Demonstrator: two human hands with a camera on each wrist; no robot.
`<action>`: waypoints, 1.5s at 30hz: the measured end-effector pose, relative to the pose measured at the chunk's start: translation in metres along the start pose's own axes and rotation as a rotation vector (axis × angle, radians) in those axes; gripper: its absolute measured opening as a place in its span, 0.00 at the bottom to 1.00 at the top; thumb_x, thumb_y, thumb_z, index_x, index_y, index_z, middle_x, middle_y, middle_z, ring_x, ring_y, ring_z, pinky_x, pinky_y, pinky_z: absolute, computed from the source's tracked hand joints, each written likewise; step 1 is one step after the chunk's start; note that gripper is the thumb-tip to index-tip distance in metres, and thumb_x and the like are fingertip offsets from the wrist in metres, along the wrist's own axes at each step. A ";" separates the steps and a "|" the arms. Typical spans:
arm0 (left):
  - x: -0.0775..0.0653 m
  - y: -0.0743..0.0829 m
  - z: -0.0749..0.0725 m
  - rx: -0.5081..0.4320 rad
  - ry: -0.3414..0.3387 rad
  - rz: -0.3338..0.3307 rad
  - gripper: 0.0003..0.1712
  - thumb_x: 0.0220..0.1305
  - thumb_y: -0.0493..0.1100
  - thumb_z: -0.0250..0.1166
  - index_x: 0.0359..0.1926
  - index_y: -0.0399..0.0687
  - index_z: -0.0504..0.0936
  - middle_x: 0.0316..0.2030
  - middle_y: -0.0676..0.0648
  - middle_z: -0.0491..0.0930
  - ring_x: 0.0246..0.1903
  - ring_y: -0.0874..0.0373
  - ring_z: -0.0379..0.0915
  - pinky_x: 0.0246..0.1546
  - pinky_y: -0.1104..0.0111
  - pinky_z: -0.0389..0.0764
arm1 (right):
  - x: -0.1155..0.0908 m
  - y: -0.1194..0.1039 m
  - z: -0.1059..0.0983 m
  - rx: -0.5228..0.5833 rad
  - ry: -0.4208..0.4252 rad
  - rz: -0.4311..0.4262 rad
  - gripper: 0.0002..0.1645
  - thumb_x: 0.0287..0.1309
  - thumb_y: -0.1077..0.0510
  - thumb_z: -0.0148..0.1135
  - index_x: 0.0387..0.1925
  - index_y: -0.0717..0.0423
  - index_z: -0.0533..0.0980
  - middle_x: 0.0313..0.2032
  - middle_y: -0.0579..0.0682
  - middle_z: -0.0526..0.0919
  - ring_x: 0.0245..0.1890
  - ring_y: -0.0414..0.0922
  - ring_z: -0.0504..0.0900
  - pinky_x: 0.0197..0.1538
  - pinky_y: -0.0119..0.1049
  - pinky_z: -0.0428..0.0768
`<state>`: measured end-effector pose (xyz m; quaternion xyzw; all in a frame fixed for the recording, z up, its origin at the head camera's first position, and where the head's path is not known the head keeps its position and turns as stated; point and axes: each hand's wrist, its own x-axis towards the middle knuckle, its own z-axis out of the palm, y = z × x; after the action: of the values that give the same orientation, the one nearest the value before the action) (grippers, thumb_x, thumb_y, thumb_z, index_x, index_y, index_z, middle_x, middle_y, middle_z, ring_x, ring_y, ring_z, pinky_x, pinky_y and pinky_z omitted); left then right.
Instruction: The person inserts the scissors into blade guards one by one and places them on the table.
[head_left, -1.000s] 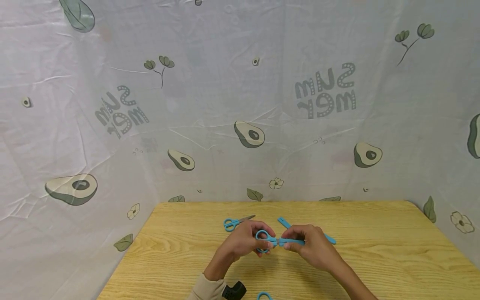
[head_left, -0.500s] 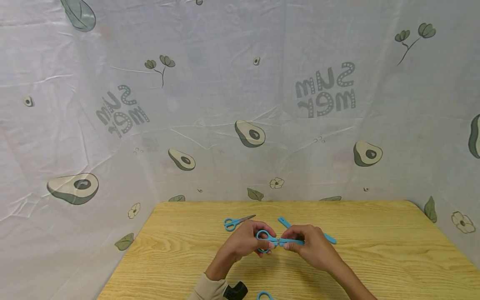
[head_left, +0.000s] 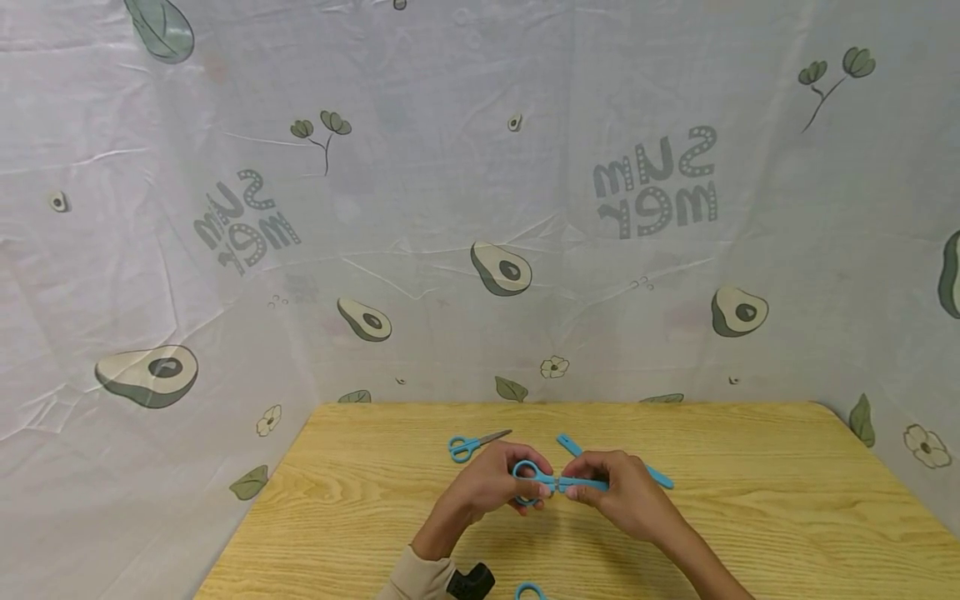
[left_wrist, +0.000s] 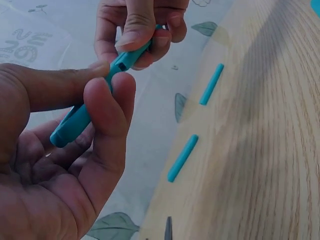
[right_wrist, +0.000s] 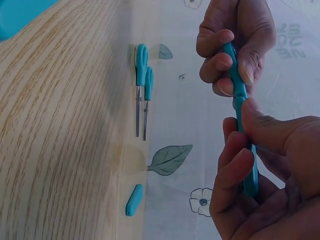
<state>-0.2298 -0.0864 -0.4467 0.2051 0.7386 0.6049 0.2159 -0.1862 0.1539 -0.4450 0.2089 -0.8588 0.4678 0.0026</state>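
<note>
Near the middle of the table, my left hand (head_left: 483, 482) pinches the light-blue handles of a pair of scissors (head_left: 527, 471) between thumb and fingers. My right hand (head_left: 630, 496) pinches a slim blue blade cover (head_left: 588, 483) in line with them. A narrow bit of metal shows between handles and cover; the rest of the blades is hidden. In the left wrist view, the cover (left_wrist: 131, 56) and the scissors handles (left_wrist: 75, 125) meet end to end. The right wrist view has the cover (right_wrist: 248, 150) below and the handles (right_wrist: 234, 70) above.
Bare-bladed scissors (head_left: 463, 449) lie behind my left hand. Two loose blue covers (left_wrist: 212, 84) (left_wrist: 183, 158) lie toward the back of the wooden table (head_left: 360, 517). Another blue finger ring (head_left: 530, 586) shows at the bottom edge. A printed curtain (head_left: 435, 208) hangs behind.
</note>
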 end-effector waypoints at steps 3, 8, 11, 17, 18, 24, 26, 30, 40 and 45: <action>0.000 -0.002 -0.001 0.000 -0.022 -0.003 0.09 0.69 0.29 0.71 0.47 0.41 0.88 0.26 0.52 0.85 0.28 0.60 0.86 0.26 0.73 0.85 | 0.000 0.002 -0.001 0.010 -0.032 0.001 0.10 0.66 0.56 0.75 0.47 0.53 0.87 0.40 0.45 0.92 0.38 0.35 0.88 0.42 0.31 0.87; -0.001 -0.003 -0.002 0.009 -0.042 -0.002 0.09 0.69 0.29 0.71 0.47 0.41 0.88 0.27 0.52 0.87 0.27 0.59 0.86 0.25 0.72 0.85 | 0.001 0.004 -0.001 0.008 -0.069 0.002 0.12 0.67 0.54 0.74 0.48 0.54 0.87 0.42 0.46 0.91 0.40 0.36 0.88 0.45 0.35 0.89; -0.002 -0.003 -0.002 0.006 -0.058 -0.008 0.08 0.69 0.30 0.72 0.47 0.41 0.87 0.27 0.52 0.87 0.27 0.58 0.86 0.25 0.73 0.84 | 0.001 0.006 -0.002 0.009 -0.084 0.009 0.12 0.68 0.53 0.74 0.49 0.54 0.87 0.42 0.45 0.91 0.40 0.37 0.88 0.44 0.33 0.87; -0.004 -0.006 -0.003 0.008 -0.089 -0.015 0.08 0.69 0.31 0.72 0.48 0.41 0.88 0.28 0.51 0.88 0.27 0.59 0.85 0.26 0.71 0.84 | -0.002 0.008 -0.004 0.031 -0.128 0.017 0.14 0.69 0.52 0.73 0.50 0.56 0.86 0.42 0.46 0.90 0.39 0.35 0.86 0.40 0.30 0.84; -0.004 -0.006 -0.003 0.009 -0.093 -0.015 0.09 0.69 0.31 0.72 0.48 0.41 0.88 0.29 0.51 0.88 0.28 0.58 0.85 0.26 0.71 0.85 | -0.003 0.009 -0.004 0.040 -0.136 0.014 0.14 0.70 0.53 0.72 0.51 0.56 0.86 0.42 0.46 0.90 0.39 0.35 0.86 0.39 0.31 0.85; -0.005 -0.011 -0.004 -0.002 -0.117 -0.015 0.11 0.70 0.30 0.71 0.50 0.42 0.87 0.32 0.50 0.90 0.31 0.57 0.88 0.29 0.70 0.88 | -0.005 0.013 -0.005 0.063 -0.162 0.009 0.15 0.71 0.54 0.71 0.52 0.59 0.85 0.41 0.48 0.90 0.34 0.39 0.86 0.34 0.33 0.84; -0.006 -0.012 -0.004 -0.012 -0.124 -0.015 0.12 0.70 0.29 0.70 0.52 0.40 0.87 0.32 0.51 0.89 0.31 0.58 0.88 0.29 0.71 0.88 | -0.006 0.015 -0.005 0.060 -0.162 0.011 0.14 0.70 0.55 0.71 0.51 0.58 0.85 0.41 0.48 0.90 0.34 0.38 0.86 0.34 0.33 0.84; -0.008 -0.012 -0.004 -0.036 -0.133 -0.027 0.15 0.70 0.28 0.69 0.57 0.34 0.84 0.33 0.52 0.88 0.31 0.60 0.88 0.31 0.71 0.88 | -0.009 0.017 -0.006 0.072 -0.164 0.022 0.12 0.70 0.56 0.72 0.50 0.57 0.85 0.40 0.47 0.90 0.32 0.36 0.84 0.33 0.33 0.83; -0.010 -0.015 -0.003 -0.054 -0.122 -0.045 0.18 0.70 0.27 0.69 0.59 0.33 0.83 0.32 0.52 0.86 0.30 0.60 0.88 0.32 0.70 0.89 | -0.015 0.020 -0.009 0.090 -0.166 0.014 0.11 0.70 0.57 0.71 0.50 0.58 0.86 0.41 0.50 0.91 0.31 0.36 0.84 0.33 0.32 0.82; -0.012 -0.017 -0.002 -0.035 -0.130 -0.049 0.17 0.70 0.28 0.69 0.59 0.34 0.83 0.32 0.52 0.86 0.30 0.61 0.88 0.31 0.70 0.89 | -0.019 0.022 -0.010 0.106 -0.179 0.035 0.11 0.70 0.58 0.71 0.50 0.59 0.86 0.41 0.51 0.90 0.30 0.37 0.83 0.31 0.31 0.80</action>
<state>-0.2220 -0.0982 -0.4622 0.2220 0.7170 0.5978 0.2816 -0.1782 0.1794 -0.4608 0.2347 -0.8331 0.4921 -0.0933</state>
